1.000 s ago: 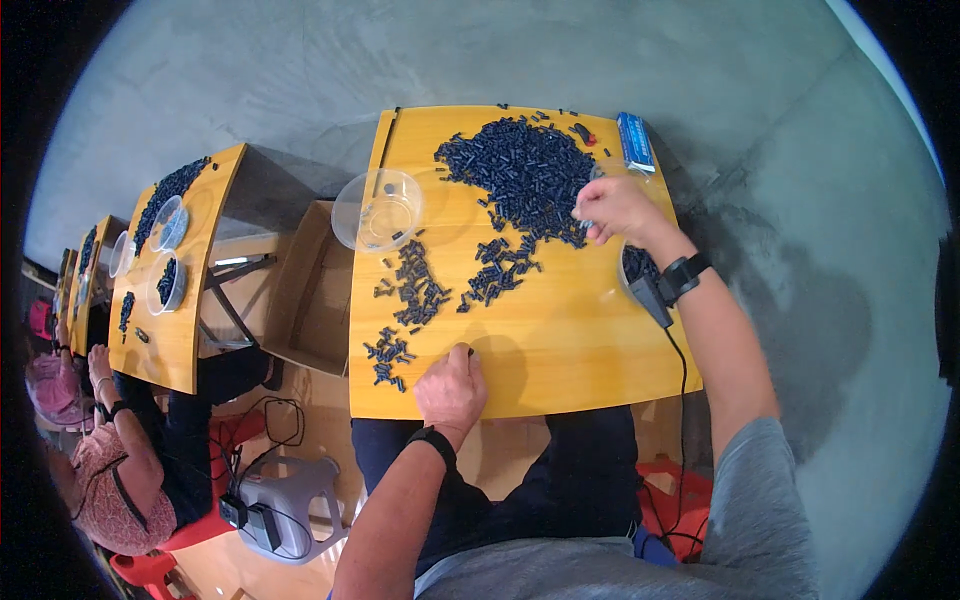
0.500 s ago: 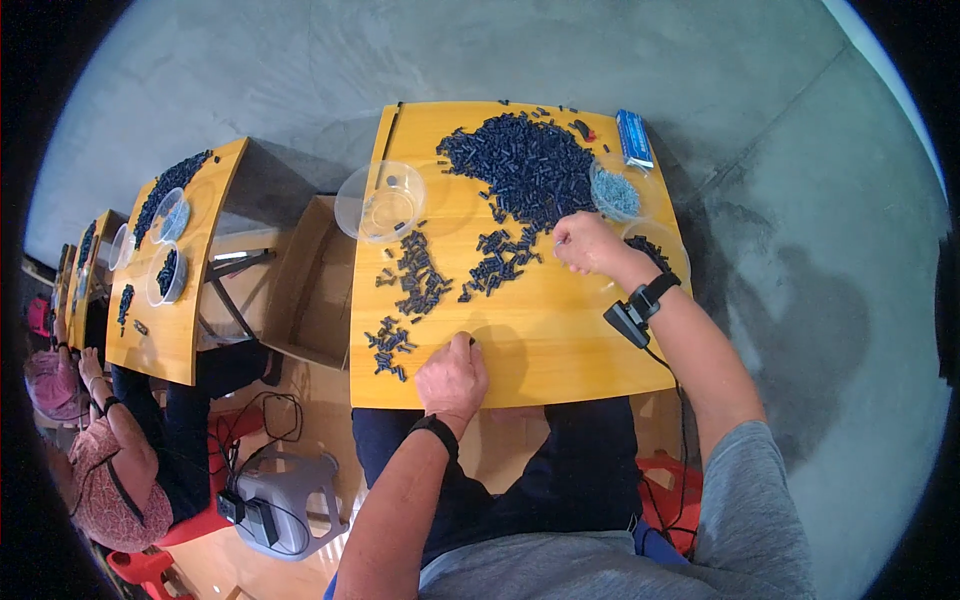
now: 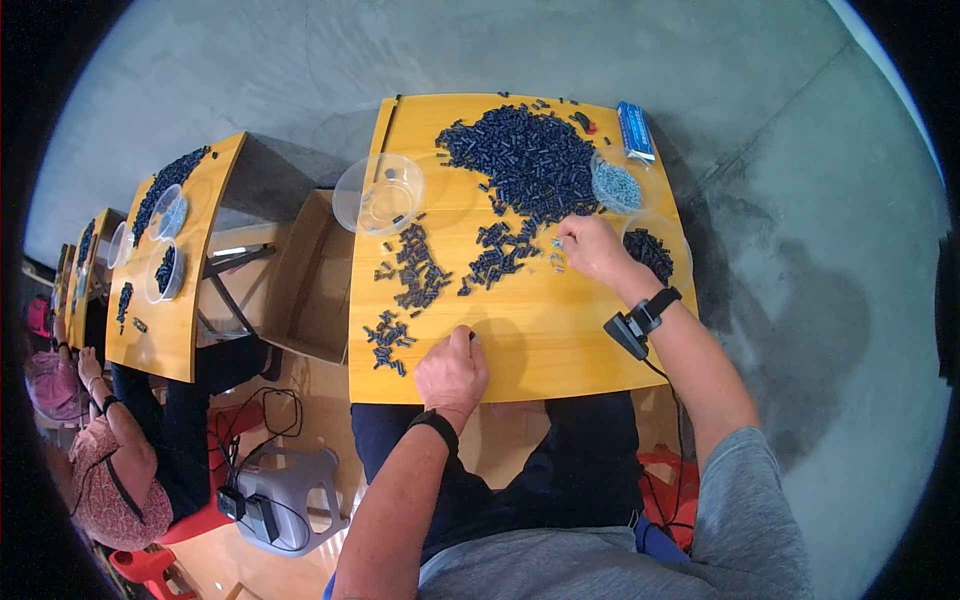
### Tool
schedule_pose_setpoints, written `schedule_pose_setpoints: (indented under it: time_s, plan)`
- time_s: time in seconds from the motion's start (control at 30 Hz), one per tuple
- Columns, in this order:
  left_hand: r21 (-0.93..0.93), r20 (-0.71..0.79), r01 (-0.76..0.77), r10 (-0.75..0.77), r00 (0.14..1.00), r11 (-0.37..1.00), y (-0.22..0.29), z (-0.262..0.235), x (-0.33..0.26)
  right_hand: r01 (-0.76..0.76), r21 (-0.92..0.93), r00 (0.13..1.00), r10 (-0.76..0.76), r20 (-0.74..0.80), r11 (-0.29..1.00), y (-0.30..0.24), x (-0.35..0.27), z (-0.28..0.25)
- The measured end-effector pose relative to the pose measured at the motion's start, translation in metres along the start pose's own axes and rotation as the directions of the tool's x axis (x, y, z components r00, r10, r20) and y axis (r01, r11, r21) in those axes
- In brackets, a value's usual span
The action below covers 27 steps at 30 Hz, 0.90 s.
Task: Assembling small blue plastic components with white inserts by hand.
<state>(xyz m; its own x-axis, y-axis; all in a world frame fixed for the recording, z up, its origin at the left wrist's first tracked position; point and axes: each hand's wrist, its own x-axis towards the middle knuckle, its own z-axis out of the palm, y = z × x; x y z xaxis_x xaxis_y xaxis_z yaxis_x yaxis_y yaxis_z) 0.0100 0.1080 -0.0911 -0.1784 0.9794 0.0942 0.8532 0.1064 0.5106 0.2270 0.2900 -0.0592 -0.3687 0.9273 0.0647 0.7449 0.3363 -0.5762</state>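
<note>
My left hand (image 3: 452,374) rests closed near the front edge of the yellow table (image 3: 560,350), with a small black cylindrical piece (image 3: 472,337) showing at its fingertips. My right hand (image 3: 594,250) is over the table right of centre, thumb and fingers pinched together; what they hold, if anything, is too small to make out. Several small silvery pieces (image 3: 556,262) lie just left of those fingers. Beyond it spreads a large heap of short black cylinders (image 3: 525,160). Smaller clusters of black cylinders (image 3: 503,252) lie between my hands and further left (image 3: 420,270).
At the right edge stand a tub of small light-blue pieces (image 3: 617,187) and a tub of black cylinders (image 3: 648,255). A blue-and-white box (image 3: 635,132) is at the far right corner. A clear tub (image 3: 385,200) overhangs the left edge above a cardboard box (image 3: 308,290). Another person (image 3: 115,465) sits left.
My right hand has shifted slightly to the right, and the small silvery pieces beside its fingers now show. My left hand stays closed in nearly the same place.
</note>
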Motion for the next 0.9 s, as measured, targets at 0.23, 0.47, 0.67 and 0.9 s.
schedule_pose_setpoints:
  time_s: [0.23, 0.47, 0.67, 0.9]
  plan:
    - [-0.042, -0.057, -0.05, 0.048, 0.997, 0.998, -0.004, 0.002, -0.001, 0.003, 0.026, 0.999, -0.001, -0.049, 1.0, -0.027, -0.042, 0.013]
    - [-0.04, -0.089, -0.07, 0.067, 0.994, 0.997, -0.003, 0.0, -0.001, 0.105, 0.003, 0.987, -0.103, -0.123, 0.995, -0.037, -0.067, 0.036]
    - [-0.056, -0.124, -0.076, 0.068, 0.99, 0.996, -0.005, 0.002, -0.001, 0.069, 0.037, 0.988, -0.064, -0.138, 0.997, -0.048, -0.051, 0.041]
    - [-0.04, -0.089, -0.031, 0.027, 0.996, 0.999, -0.002, -0.004, -0.002, 0.007, 0.006, 0.993, -0.006, -0.116, 1.0, -0.041, -0.046, 0.045]
